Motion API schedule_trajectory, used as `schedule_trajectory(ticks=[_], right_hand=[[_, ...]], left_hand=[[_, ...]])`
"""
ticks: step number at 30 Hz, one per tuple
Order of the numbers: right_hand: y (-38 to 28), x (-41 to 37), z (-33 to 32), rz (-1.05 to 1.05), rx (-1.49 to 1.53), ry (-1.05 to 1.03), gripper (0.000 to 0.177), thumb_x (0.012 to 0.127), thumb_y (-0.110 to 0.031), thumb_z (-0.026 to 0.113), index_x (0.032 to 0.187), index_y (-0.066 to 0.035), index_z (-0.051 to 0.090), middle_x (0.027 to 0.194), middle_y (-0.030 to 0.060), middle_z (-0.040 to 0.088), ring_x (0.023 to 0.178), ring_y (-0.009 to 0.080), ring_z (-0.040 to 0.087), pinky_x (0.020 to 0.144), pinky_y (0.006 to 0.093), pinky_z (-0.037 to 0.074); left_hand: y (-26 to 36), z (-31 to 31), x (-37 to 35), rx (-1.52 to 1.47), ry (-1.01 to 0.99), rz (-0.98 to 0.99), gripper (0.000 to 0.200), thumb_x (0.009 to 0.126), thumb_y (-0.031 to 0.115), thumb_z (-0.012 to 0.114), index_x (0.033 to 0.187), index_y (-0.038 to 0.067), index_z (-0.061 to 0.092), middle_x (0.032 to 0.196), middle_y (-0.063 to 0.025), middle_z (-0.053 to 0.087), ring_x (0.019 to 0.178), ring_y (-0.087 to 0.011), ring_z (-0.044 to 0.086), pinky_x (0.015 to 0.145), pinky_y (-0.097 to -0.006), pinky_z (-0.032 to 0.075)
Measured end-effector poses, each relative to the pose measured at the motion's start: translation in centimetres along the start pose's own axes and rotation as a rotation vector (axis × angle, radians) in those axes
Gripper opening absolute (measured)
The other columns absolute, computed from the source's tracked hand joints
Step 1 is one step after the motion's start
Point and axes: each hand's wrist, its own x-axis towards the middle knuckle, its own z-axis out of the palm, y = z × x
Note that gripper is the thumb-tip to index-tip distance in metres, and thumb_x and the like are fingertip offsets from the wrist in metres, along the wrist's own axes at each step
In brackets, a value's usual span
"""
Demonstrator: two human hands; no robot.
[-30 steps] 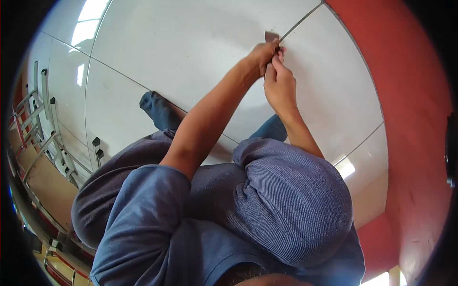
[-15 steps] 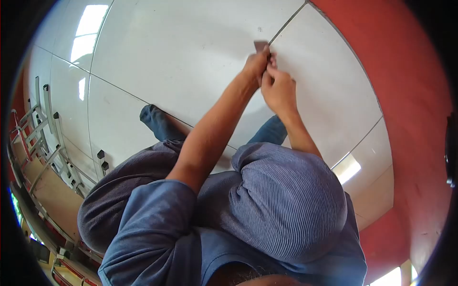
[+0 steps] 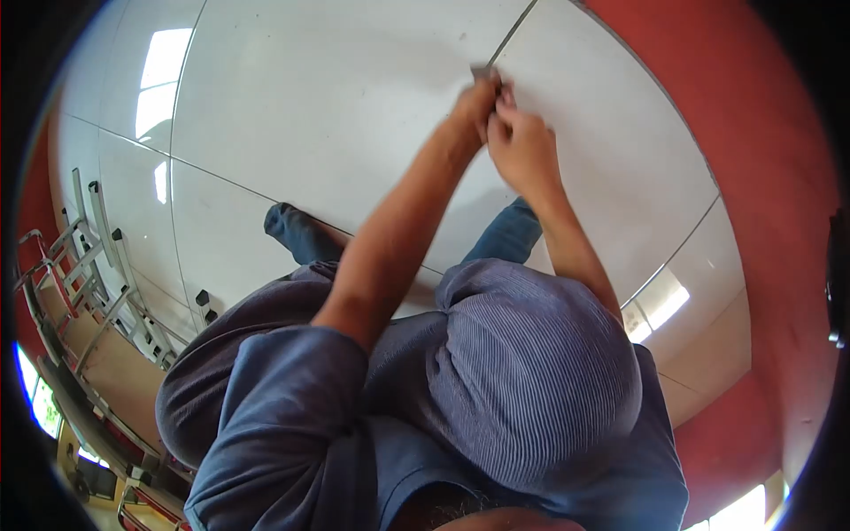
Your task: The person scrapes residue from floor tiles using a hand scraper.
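Pale tiled floor [image 3: 301,80] fills most of the view, with a red wall [image 3: 708,88] along the right side, apart from both hands. The knees [image 3: 549,372], in ribbed cloth, take the lower middle. Metal-framed furniture [image 3: 111,367] stands at far left, well apart from the hands. Left foot [image 3: 297,228] and right foot [image 3: 505,232] rest on the body side of the hands, out of the blade's line.

Left hand [image 3: 475,104] reaches farther out; its fingers are closed around a small tool. Right hand [image 3: 524,149] sits just beside it, to the right and nearer the body, fingers bunched against the left; cannot tell whether they grip the tool too.

Key relation: dark tile joint [image 3: 513,32] against flat blade [image 3: 479,72]. The blade projects just beyond the left fingers, on the side away from the body, by the near end of the visible joint, which runs away and rightward. Tool's long axis: mostly hidden in the grip. Blade-to-floor contact: unclear, slight blur.
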Motion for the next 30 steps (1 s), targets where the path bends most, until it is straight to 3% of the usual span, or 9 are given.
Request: schedule_trajectory(ticks=[4, 6, 10, 11, 15, 16, 21, 25, 30], right_hand=[[2.0, -4.5, 1.2, -0.12, 0.017, 0.131, 0.025, 0.085, -0.017, 0.052, 0.097, 0.0, 0.067, 0.085, 0.0251, 0.064, 0.081, 0.041, 0.063, 0.073, 0.0465, 0.053], [2.1, -2.1, 0.3, 0.071, 0.027, 0.011, 0.026, 0.086, -0.017, 0.053, 0.1, -0.001, 0.067, 0.084, 0.025, 0.064, 0.081, 0.0408, 0.063, 0.073, 0.0455, 0.052], [1.4, -2.2, -1.0, 0.107, 0.075, 0.101, 0.029, 0.088, -0.019, 0.053, 0.109, -0.005, 0.066, 0.08, 0.022, 0.064, 0.08, 0.0407, 0.062, 0.07, 0.0445, 0.051], [1.9, -3.8, -1.5, 0.218, 0.097, -0.017, 0.034, 0.089, -0.02, 0.052, 0.119, -0.007, 0.063, 0.094, 0.0228, 0.065, 0.089, 0.0397, 0.063, 0.077, 0.0419, 0.052], [5.5, -6.2, 0.7, 0.245, 0.212, 0.073, 0.042, 0.091, -0.018, 0.049, 0.132, -0.008, 0.053, 0.125, 0.0234, 0.056, 0.113, 0.0358, 0.057, 0.094, 0.038, 0.047], [5.6, -5.4, 1.1, 0.158, 0.168, 0.234, 0.04, 0.091, -0.018, 0.051, 0.129, -0.006, 0.055, 0.115, 0.0235, 0.061, 0.104, 0.0358, 0.062, 0.088, 0.0381, 0.05], [4.6, -7.2, -3.8, 0.181, 0.029, 0.198, 0.027, 0.09, -0.019, 0.055, 0.111, -0.006, 0.067, 0.087, 0.0185, 0.067, 0.08, 0.0347, 0.067, 0.071, 0.0376, 0.053], [3.8, -5.9, -4.3, 0.178, -0.086, 0.016, 0.025, 0.089, -0.019, 0.058, 0.11, -0.008, 0.068, 0.091, 0.0203, 0.065, 0.087, 0.036, 0.064, 0.075, 0.0371, 0.053], [4.0, -6.7, -3.5, 0.094, -0.047, 0.031, 0.025, 0.089, -0.018, 0.058, 0.108, -0.006, 0.068, 0.091, 0.0207, 0.065, 0.085, 0.0364, 0.064, 0.073, 0.0374, 0.053]], left_hand=[[-5.0, -2.0, -2.2, 0.025, 0.041, -0.037, 0.036, 0.099, 0.037, 0.049, 0.086, 0.005, 0.057, 0.063, -0.0023, 0.051, 0.05, -0.0137, 0.049, 0.043, -0.0277, 0.042], [-3.0, -0.3, -0.2, 0.002, 0.014, 0.022, 0.037, 0.1, 0.037, 0.046, 0.086, 0.004, 0.056, 0.061, -0.0012, 0.048, 0.05, -0.0133, 0.047, 0.044, -0.0281, 0.041], [-3.1, 1.7, -1.1, -0.006, -0.066, 0.056, 0.031, 0.097, 0.038, 0.053, 0.09, 0.008, 0.054, 0.061, 0.0037, 0.047, 0.051, -0.0065, 0.048, 0.045, -0.0204, 0.041], [-4.5, 1.6, -3.0, 0.009, 0.001, 0.06, 0.032, 0.097, 0.039, 0.052, 0.09, 0.008, 0.054, 0.064, 0.0031, 0.047, 0.052, -0.0074, 0.049, 0.045, -0.0211, 0.041], [-7.5, 1.1, -3.0, 0.087, 0.01, 0.178, 0.035, 0.1, 0.04, 0.045, 0.091, 0.007, 0.051, 0.067, -0.0009, 0.048, 0.057, -0.0152, 0.053, 0.054, -0.0293, 0.049], [-7.1, 2.1, -2.3, 0.124, 0.028, 0.239, 0.034, 0.101, 0.039, 0.043, 0.091, 0.007, 0.051, 0.068, -0.0018, 0.048, 0.058, -0.0173, 0.053, 0.057, -0.0319, 0.051], [-10.7, 3.2, -4.3, -0.264, -0.067, 0.05, 0.037, 0.099, 0.045, 0.042, 0.093, 0.009, 0.05, 0.077, -0.0019, 0.05, 0.079, -0.0192, 0.055, 0.074, -0.0323, 0.051], [-10.7, 2.2, -3.6, -0.489, -0.063, 0.069, 0.037, 0.1, 0.048, 0.038, 0.09, 0.013, 0.048, 0.072, 0.0004, 0.047, 0.069, -0.0165, 0.05, 0.065, -0.0315, 0.048], [-10.8, 1.1, -3.9, -0.494, -0.025, 0.063, 0.038, 0.1, 0.048, 0.038, 0.089, 0.013, 0.045, 0.068, 0.0, 0.042, 0.064, -0.0149, 0.046, 0.06, -0.0285, 0.045]])
